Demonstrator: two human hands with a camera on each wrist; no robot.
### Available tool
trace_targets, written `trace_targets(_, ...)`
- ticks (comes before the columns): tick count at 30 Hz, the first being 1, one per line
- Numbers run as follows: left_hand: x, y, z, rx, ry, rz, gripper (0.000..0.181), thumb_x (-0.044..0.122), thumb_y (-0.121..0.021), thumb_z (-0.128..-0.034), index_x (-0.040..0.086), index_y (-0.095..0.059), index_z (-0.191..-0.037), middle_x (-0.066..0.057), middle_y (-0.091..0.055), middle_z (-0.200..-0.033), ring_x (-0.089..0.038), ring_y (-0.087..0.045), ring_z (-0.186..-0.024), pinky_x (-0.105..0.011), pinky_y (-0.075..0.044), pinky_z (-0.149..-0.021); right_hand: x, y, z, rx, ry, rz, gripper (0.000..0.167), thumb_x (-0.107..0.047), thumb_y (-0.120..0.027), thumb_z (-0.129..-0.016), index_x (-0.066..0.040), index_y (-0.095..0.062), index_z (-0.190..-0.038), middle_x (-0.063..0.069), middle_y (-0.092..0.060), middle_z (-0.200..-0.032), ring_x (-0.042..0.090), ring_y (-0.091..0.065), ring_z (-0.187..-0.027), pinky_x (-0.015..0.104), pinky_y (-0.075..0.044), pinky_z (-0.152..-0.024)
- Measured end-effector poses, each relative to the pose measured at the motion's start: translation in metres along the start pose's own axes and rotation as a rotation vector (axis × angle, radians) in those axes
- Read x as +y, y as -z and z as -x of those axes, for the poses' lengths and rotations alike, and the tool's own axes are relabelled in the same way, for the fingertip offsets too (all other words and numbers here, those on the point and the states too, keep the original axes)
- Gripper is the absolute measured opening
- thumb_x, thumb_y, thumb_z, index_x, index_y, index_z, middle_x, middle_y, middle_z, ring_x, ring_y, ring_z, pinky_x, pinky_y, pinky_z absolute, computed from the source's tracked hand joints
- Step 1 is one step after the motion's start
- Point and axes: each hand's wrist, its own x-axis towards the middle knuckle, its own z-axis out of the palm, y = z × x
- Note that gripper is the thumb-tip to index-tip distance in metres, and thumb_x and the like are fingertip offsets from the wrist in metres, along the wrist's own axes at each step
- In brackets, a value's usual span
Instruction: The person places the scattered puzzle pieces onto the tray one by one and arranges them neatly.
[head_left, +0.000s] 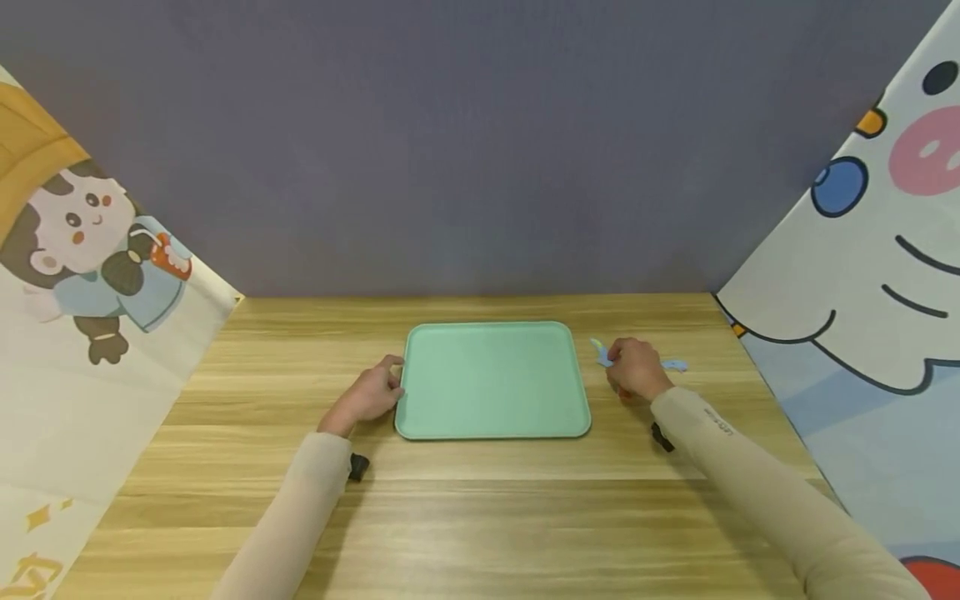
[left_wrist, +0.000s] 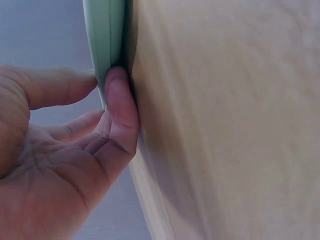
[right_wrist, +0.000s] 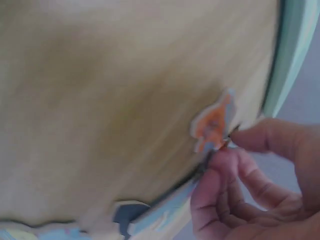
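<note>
A mint-green rectangular tray [head_left: 491, 379] lies on the table. At its left rim is my left hand [head_left: 371, 392]. In the left wrist view the thumb and a bent finger pinch the tray's edge [left_wrist: 104, 35], the finger under the rim. To the right of the tray, my right hand [head_left: 636, 367] bends down over small flat cut-out pieces. Its thumb and forefinger pinch the edge of a small orange-and-white cut-out piece [right_wrist: 212, 125], blurred in the right wrist view. Beneath and beside that hand shows a light-blue cut-out piece [head_left: 675, 365], its middle hidden.
Wood-grain table [head_left: 487, 517] spreads around the tray. A grey wall [head_left: 480, 150] rises behind it. Printed cartoon panels [head_left: 862, 250] flank both sides. More flat pieces [right_wrist: 45, 232] show at the bottom of the right wrist view.
</note>
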Motion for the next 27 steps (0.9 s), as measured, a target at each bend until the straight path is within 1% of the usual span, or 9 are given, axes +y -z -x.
trace_targets(4,0.000,0.000,0.000,0.009,0.000,0.004,0.054,0.004,-0.058,-0.0910,-0.001,-0.033,-0.138,-0.016,-0.062,-0.098,-0.023,-0.059,-0.082,-0.038,-0.050,-0.072,-0.003,-0.001,0.000,0.053,0.048,0.000,0.029,-0.013,-0.069,-0.082,0.009,-0.061,-0.099,0.023,-0.062,-0.094,0.033,-0.060,-0.079,0.045,-0.052,-0.072)
trace_targets(6,-0.001,0.000,0.000,0.005,0.000,0.007,0.054,0.005,-0.058,-0.0909,-0.001,-0.033,-0.138,-0.015,-0.062,-0.098,-0.022,-0.059,-0.081,-0.037,-0.050,-0.072,-0.004,-0.003,-0.001,0.077,0.055,0.000,0.030,-0.016,-0.070,-0.082,0.009,-0.062,-0.096,0.023,-0.062,-0.093,0.036,-0.060,-0.083,0.048,-0.050,-0.075)
trace_targets(8,-0.002,-0.001,0.000,-0.002,-0.003,0.012,0.054,0.005,-0.058,-0.0912,-0.001,-0.033,-0.138,-0.014,-0.062,-0.097,-0.021,-0.059,-0.080,-0.036,-0.050,-0.071,-0.004,-0.005,-0.002,0.085,0.043,-0.001,0.030,-0.016,-0.070,-0.084,0.009,-0.061,-0.096,0.023,-0.062,-0.092,0.037,-0.060,-0.084,0.048,-0.050,-0.075)
trace_targets(10,-0.003,-0.002,-0.001,-0.007,-0.007,0.017,0.054,0.005,-0.058,-0.0915,-0.001,-0.032,-0.139,-0.013,-0.062,-0.097,-0.020,-0.058,-0.080,-0.035,-0.050,-0.071,-0.005,-0.007,-0.003,0.084,0.027,0.002,0.028,-0.016,-0.068,-0.085,0.009,-0.061,-0.095,0.023,-0.061,-0.092,0.035,-0.060,-0.080,0.046,-0.052,-0.074)
trace_targets(14,-0.004,-0.002,-0.001,-0.007,-0.004,0.016,0.054,0.005,-0.058,-0.0916,-0.001,-0.032,-0.139,-0.012,-0.061,-0.095,-0.020,-0.058,-0.078,-0.035,-0.049,-0.071,-0.007,-0.007,-0.005,0.087,0.004,0.010,0.023,-0.014,-0.066,-0.085,0.008,-0.060,-0.092,0.021,-0.061,-0.087,0.029,-0.058,-0.072,0.039,-0.053,-0.066)
trace_targets(16,-0.003,-0.001,-0.001,-0.013,-0.001,0.010,0.055,0.006,-0.058,-0.0919,0.000,-0.031,-0.139,-0.011,-0.061,-0.095,-0.019,-0.057,-0.078,-0.035,-0.049,-0.071,-0.009,-0.007,-0.006,0.094,-0.004,0.014,0.022,-0.014,-0.065,-0.085,0.007,-0.060,-0.089,0.020,-0.061,-0.085,0.028,-0.059,-0.068,0.037,-0.054,-0.062)
trace_targets(19,-0.002,0.001,-0.002,-0.027,0.006,0.016,0.055,0.006,-0.057,-0.0926,0.000,-0.030,-0.140,-0.011,-0.060,-0.096,-0.018,-0.058,-0.076,-0.035,-0.049,-0.071,-0.013,-0.007,-0.009,0.098,-0.016,0.029,0.021,-0.014,-0.065,-0.085,0.005,-0.059,-0.087,0.019,-0.061,-0.084,0.030,-0.059,-0.070,0.036,-0.054,-0.062)
trace_targets(23,-0.001,0.002,-0.001,-0.040,0.006,0.038,0.055,0.004,-0.057,-0.0926,0.000,-0.029,-0.140,-0.012,-0.060,-0.095,-0.018,-0.059,-0.074,-0.034,-0.049,-0.069,-0.015,-0.007,-0.013,0.106,-0.035,0.039,0.021,-0.015,-0.065,-0.082,0.004,-0.060,-0.087,0.019,-0.061,-0.085,0.035,-0.059,-0.078,0.041,-0.053,-0.067)
trace_targets(27,-0.001,0.002,0.000,-0.044,0.017,0.045,0.055,0.004,-0.057,-0.0928,0.000,-0.029,-0.140,-0.011,-0.059,-0.094,-0.017,-0.058,-0.072,-0.033,-0.048,-0.067,-0.014,-0.007,-0.013,0.114,-0.048,-0.015,0.023,-0.016,-0.067,-0.079,0.004,-0.061,-0.092,0.019,-0.062,-0.090,0.037,-0.058,-0.085,0.044,-0.051,-0.070)
